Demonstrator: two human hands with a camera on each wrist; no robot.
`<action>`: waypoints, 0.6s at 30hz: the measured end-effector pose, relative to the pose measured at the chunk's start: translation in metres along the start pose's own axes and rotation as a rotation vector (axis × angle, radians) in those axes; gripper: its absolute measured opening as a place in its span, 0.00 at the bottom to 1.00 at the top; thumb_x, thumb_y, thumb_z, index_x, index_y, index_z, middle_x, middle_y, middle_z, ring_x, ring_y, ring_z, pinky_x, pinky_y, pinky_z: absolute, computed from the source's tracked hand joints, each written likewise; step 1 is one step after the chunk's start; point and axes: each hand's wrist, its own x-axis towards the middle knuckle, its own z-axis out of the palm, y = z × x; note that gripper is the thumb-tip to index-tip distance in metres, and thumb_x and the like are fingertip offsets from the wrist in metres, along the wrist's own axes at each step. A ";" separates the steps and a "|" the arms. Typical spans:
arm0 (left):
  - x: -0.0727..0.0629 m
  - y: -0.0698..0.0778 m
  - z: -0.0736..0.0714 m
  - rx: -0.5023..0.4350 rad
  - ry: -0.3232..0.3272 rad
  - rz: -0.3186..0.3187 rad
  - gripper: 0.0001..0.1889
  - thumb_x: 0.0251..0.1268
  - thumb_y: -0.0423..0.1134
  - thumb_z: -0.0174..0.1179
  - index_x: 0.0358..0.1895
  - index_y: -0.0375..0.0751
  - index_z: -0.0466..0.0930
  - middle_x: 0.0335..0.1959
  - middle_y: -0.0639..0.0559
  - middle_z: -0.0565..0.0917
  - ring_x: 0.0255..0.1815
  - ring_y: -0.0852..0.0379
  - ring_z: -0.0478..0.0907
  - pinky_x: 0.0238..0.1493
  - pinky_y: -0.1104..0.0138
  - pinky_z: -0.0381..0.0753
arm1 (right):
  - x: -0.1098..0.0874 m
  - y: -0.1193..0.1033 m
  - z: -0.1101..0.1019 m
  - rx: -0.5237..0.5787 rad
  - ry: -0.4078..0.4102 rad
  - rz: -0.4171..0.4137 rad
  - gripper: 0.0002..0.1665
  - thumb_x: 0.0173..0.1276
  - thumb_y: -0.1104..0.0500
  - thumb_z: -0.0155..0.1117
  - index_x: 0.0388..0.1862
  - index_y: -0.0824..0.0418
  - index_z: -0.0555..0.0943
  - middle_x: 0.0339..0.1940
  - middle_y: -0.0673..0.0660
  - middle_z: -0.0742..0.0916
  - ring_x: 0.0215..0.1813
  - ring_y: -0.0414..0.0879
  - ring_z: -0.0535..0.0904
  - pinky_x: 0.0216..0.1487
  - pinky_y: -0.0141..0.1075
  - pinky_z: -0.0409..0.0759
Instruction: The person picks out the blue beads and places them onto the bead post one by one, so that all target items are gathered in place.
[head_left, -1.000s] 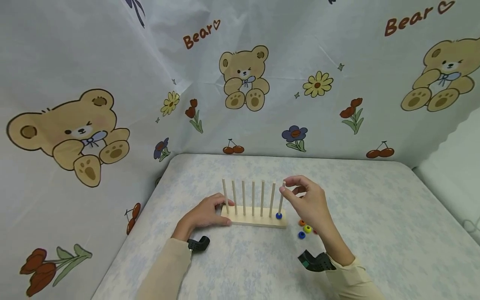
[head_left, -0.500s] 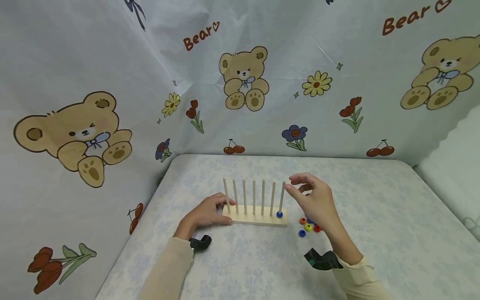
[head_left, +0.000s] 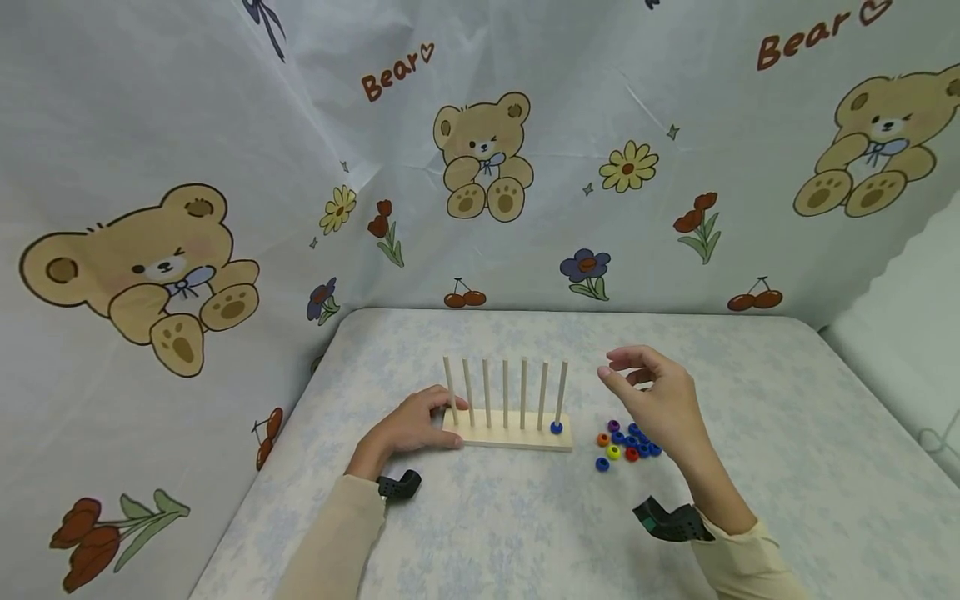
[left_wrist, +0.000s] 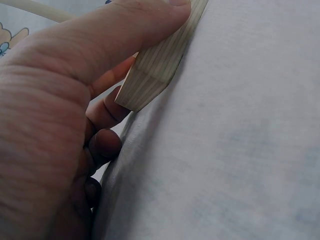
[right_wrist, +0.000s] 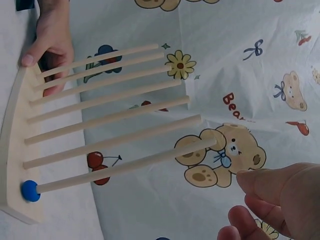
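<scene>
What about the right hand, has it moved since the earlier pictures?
Yes: in the head view, the right hand has moved rightward, away from the wooden peg rack.

Pegs (head_left: 506,394) in head, right-wrist views

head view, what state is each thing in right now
wooden base: lying flat on the table, gripped at its left end
rightmost peg: upright, carrying one bead
other six pegs: upright, bare
threaded blue bead: down at the wooden base
loose beads: clustered on the table, unthreaded
left hand: gripping the wooden base
right hand: raised, no bead visible in it
backdrop: hanging, creased
</scene>
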 end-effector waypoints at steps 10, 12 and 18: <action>0.000 0.003 0.001 -0.007 -0.001 -0.003 0.27 0.44 0.58 0.80 0.51 0.71 0.81 0.51 0.66 0.78 0.54 0.60 0.74 0.61 0.57 0.71 | -0.010 0.019 -0.006 -0.014 0.053 -0.006 0.16 0.70 0.48 0.68 0.48 0.57 0.84 0.42 0.55 0.88 0.37 0.39 0.78 0.38 0.23 0.76; -0.001 0.004 0.001 -0.007 -0.002 -0.003 0.28 0.44 0.58 0.80 0.52 0.69 0.81 0.51 0.66 0.78 0.54 0.60 0.74 0.61 0.56 0.71 | -0.012 0.023 -0.006 -0.024 0.056 0.009 0.16 0.70 0.48 0.68 0.48 0.57 0.84 0.42 0.55 0.88 0.37 0.39 0.78 0.38 0.23 0.76; -0.001 0.005 -0.001 -0.022 0.001 -0.003 0.27 0.44 0.57 0.80 0.51 0.69 0.81 0.51 0.65 0.79 0.53 0.59 0.74 0.61 0.56 0.71 | -0.018 0.036 -0.003 -0.052 0.057 0.025 0.16 0.69 0.48 0.69 0.48 0.56 0.85 0.41 0.54 0.88 0.36 0.39 0.79 0.37 0.24 0.77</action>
